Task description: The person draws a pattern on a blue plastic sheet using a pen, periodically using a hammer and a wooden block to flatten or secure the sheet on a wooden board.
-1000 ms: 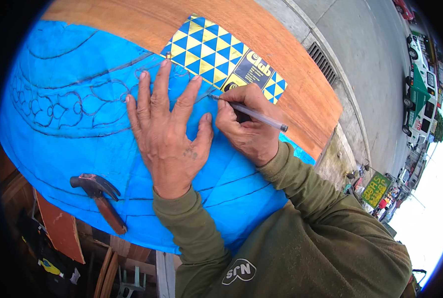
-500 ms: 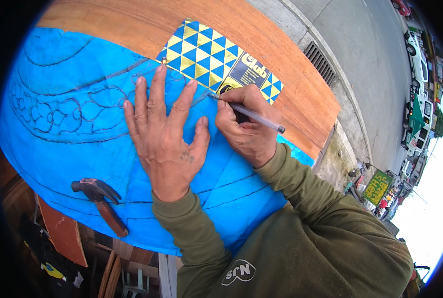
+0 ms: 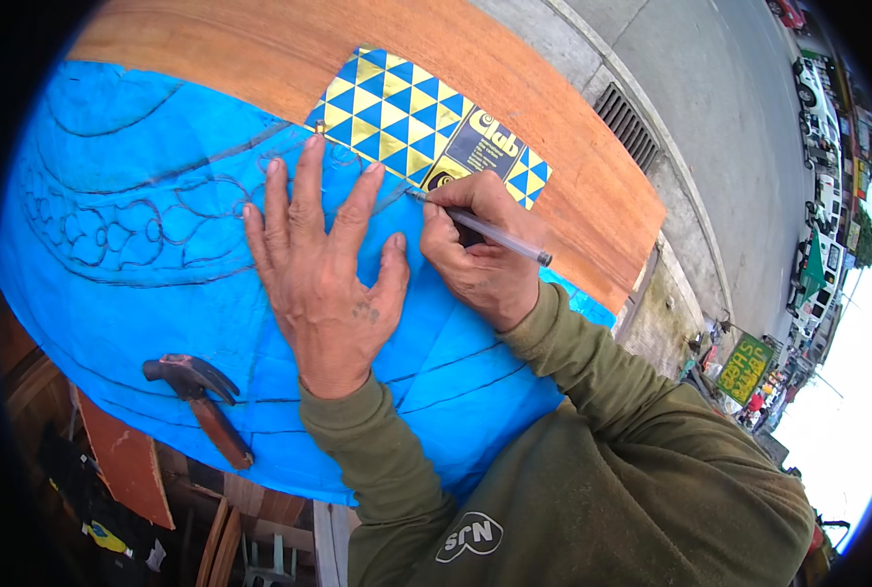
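The left hand [image 3: 328, 279] lies flat, palm down, on a bright blue sheet [image 3: 152, 284] spread over a wooden board [image 3: 289, 49]. Its fingers [image 3: 307, 186] are stretched out and fanned well apart, with the thumb swung out to the right; the fingertips press the sheet close to its upper edge, just below a card patterned with blue and gold triangles [image 3: 397, 112].

The right hand [image 3: 480, 249] sits just beside the left thumb, curled in a loose fist. Its thumb and first fingers are drawn together in a pinch around a slim grey pen [image 3: 490, 233]. The pen slants up and to the left, its tip touching the blue sheet right at the lower edge of the patterned card, and its back end sticks out past the knuckles to the right. The heel of this hand rests on the sheet.

Dark drawn lines cross the sheet: long curves and a band of looped scrollwork to the left of the spread fingers. A hammer [image 3: 201, 401] with a dark head and reddish wooden handle lies on the sheet's lower left part, well apart from both hands. Both forearms wear olive green sleeves [image 3: 592, 391]. Beyond the board's far edge runs a paved street [image 3: 710, 117] with a drain grate [image 3: 631, 122].
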### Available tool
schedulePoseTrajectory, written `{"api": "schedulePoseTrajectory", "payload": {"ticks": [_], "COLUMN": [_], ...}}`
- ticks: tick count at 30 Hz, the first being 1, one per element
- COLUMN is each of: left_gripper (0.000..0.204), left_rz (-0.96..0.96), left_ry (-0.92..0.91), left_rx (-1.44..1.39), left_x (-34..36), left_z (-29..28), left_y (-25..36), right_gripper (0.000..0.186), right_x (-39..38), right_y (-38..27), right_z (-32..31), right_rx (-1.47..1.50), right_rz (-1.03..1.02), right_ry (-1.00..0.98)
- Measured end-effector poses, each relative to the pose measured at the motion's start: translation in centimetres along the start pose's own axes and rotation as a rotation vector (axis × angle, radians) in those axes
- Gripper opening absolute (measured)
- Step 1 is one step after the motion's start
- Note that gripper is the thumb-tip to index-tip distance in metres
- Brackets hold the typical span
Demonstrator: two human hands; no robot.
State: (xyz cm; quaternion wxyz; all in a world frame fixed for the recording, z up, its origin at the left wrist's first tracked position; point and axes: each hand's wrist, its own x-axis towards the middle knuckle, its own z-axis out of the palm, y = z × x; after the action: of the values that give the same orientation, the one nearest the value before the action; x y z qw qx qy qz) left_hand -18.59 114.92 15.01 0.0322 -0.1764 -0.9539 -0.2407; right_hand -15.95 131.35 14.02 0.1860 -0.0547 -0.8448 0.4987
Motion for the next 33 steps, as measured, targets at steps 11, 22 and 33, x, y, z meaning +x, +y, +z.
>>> {"api": "schedulePoseTrajectory", "payload": {"ticks": [11, 22, 33], "left_gripper": [0.06, 0.048, 0.04], "left_rz": [0.028, -0.125, 0.072], "left_ry": [0.088, 0.448, 0.328], "left_rx": [-0.07, -0.327, -0.059], "left_x": [-0.2, 0.1, 1.5], "left_z": [0.0, 0.3, 0.1], "left_y": [-0.2, 0.0, 1.1], "right_gripper": [0.047, 0.057, 0.047], "right_x": [2.4, -0.8, 0.8], "right_y": [2.6, 2.8, 3.2], "right_z": [-6.1, -7.5, -9.3], "right_rx": [0.193, -0.17, 0.155], "right_rz": [0.073, -0.103, 0.02], "right_ry": [0.116, -0.148, -0.178]}}
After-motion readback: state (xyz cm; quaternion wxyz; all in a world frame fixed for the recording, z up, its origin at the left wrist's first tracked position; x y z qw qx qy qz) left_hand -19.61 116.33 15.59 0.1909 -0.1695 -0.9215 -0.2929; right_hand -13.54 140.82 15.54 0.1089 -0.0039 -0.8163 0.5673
